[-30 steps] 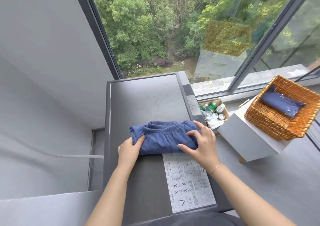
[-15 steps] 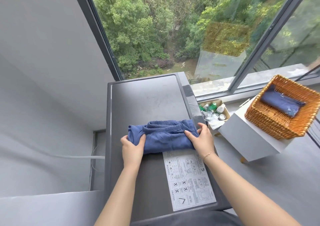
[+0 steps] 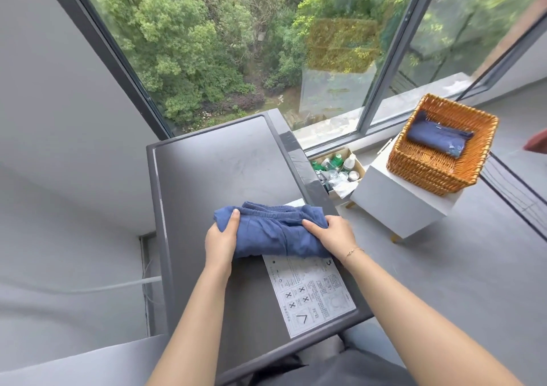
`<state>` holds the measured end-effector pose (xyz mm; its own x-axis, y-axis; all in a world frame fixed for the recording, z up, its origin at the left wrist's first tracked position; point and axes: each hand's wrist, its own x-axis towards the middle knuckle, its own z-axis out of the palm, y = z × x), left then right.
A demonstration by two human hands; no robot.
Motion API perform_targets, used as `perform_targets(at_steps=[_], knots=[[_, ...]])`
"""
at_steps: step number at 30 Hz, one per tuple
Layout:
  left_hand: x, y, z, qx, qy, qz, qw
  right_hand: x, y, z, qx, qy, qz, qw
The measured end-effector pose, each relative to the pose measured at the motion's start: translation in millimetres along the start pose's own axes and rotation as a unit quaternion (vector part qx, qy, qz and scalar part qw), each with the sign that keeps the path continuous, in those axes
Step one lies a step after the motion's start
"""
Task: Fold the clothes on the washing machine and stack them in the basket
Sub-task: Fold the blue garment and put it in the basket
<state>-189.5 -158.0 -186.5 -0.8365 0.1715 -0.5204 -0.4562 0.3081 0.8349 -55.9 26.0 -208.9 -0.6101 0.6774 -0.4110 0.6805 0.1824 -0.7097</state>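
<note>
A folded blue garment (image 3: 270, 231) with an elastic waistband lies across the dark grey top of the washing machine (image 3: 225, 166). My left hand (image 3: 220, 237) grips its left end, thumb on top. My right hand (image 3: 333, 233) grips its right end, fingers curled over the cloth. The wicker basket (image 3: 426, 169) stands to the right on a white stand and holds one folded dark blue garment (image 3: 438, 136).
A white instruction sticker (image 3: 310, 294) covers the machine's near right part. A cardboard box of bottles (image 3: 336, 166) sits between the machine and the white stand (image 3: 393, 205). A large window is behind; grey floor spreads to the right.
Both hands moved from pressing the garment's top to its two ends and now grip it. The view has shifted slightly left.
</note>
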Motion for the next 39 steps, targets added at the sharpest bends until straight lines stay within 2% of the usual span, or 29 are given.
perform_targets(at_steps=[1,3,5,8,12,18,22,29,36,39], knots=[[-3,4,3,0.0,0.008,0.016,1.0,-1,-1,-4,0.091,-0.013,0.01,0.996],[-10,15,15,0.007,0.015,0.047,0.999,-1,-2,-21,0.265,-0.027,0.034,0.963],[-17,28,37,0.021,0.019,0.081,0.996,5,2,-48,0.372,-0.04,0.028,0.927],[-26,50,85,0.032,0.025,0.127,0.991,23,17,-92,0.448,-0.025,0.001,0.894],[-36,73,166,0.036,-0.007,0.129,0.991,54,42,-167,0.493,0.006,-0.033,0.869],[-44,94,305,0.045,-0.05,0.149,0.987,105,97,-280,0.449,0.057,-0.064,0.89],[-42,99,397,0.122,-0.085,0.172,0.974,137,134,-347,0.43,0.129,-0.061,0.891],[-26,124,521,0.16,-0.107,0.17,0.966,195,183,-418,0.373,0.242,-0.031,0.895],[47,149,651,0.238,-0.138,0.191,0.942,298,220,-472,0.217,0.346,0.003,0.913],[89,161,713,0.275,-0.162,0.189,0.929,351,234,-495,0.135,0.345,0.043,0.928]])
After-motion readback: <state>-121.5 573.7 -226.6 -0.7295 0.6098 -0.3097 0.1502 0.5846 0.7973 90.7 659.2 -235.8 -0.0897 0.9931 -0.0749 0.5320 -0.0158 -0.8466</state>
